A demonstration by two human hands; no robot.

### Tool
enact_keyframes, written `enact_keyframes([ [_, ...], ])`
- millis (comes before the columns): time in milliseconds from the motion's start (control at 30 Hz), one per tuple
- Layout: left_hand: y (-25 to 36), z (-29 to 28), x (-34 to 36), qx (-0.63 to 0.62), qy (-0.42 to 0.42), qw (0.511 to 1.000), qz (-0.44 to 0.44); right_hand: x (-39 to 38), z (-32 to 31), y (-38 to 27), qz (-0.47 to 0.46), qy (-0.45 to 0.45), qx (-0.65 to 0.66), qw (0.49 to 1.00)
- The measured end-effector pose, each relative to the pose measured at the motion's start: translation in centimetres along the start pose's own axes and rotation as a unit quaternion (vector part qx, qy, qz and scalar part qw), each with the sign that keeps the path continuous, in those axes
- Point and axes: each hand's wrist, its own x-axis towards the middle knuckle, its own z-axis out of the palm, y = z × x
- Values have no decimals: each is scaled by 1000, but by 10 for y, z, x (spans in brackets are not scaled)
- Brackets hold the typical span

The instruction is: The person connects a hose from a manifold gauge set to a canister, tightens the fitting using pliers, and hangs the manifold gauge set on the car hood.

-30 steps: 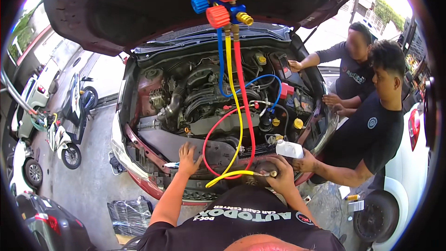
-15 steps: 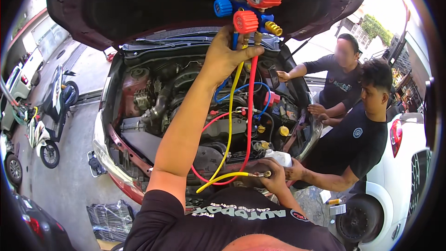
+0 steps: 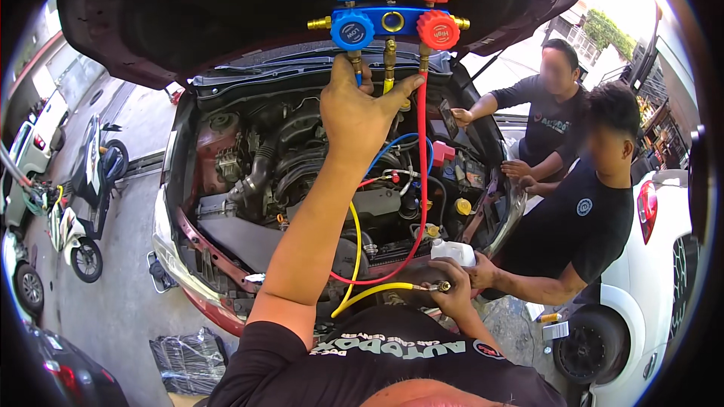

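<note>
Raised over the engine bay, my left hand [image 3: 360,117] grips a manifold gauge set [image 3: 407,21] from below, its fingers around the hose fittings. The set has a blue and a red dial, with matching knobs on a blue body. A red hose [image 3: 422,151] and a yellow hose [image 3: 383,287] hang from it; a blue hose [image 3: 431,158] loops over the engine. Low in front of the car, my right hand [image 3: 454,294] is closed on the brass-tipped end of the yellow hose. Just above it, a co-worker's hand [image 3: 483,271] holds a white bottle [image 3: 454,253].
The red car's engine [image 3: 317,158] lies exposed under its raised hood [image 3: 226,7]. Two co-workers stand at the right fender, one holding a phone-like dark device [image 3: 448,118]. A white car [image 3: 641,309] is at the right; a motorcycle [image 3: 87,181] stands at the left.
The gauge set has turned so both dials face me, and it has shifted slightly left. My right hand with the yellow hose end has moved slightly right.
</note>
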Motion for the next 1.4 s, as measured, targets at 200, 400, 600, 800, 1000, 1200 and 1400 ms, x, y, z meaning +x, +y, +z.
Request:
enact_keyframes([
  [200, 5, 0, -2, 79, 5, 997, -19, 2, 1, 3, -3, 2, 10, 1000],
  [400, 8, 4, -6, 88, 14, 996, -23, 4, 2, -2, 22, -9, 40, 999],
  [600, 8, 7, -6, 103, 30, 994, -4, 4, 5, 1, 3, -8, 30, 1000],
  [800, -2, 12, -1, 92, 48, 994, 22, 11, 6, -1, 0, -12, 53, 999],
  [1000, -5, 9, -3, 75, 46, 996, 25, 9, 9, -7, -7, -26, 22, 999],
  [1200, -8, 16, -5, 90, 53, 994, 32, 7, 10, 0, -34, -24, 14, 999],
  [1400, -29, -12, -6, -121, -83, 989, -35, 7, 8, -6, -91, -53, -6, 994],
])
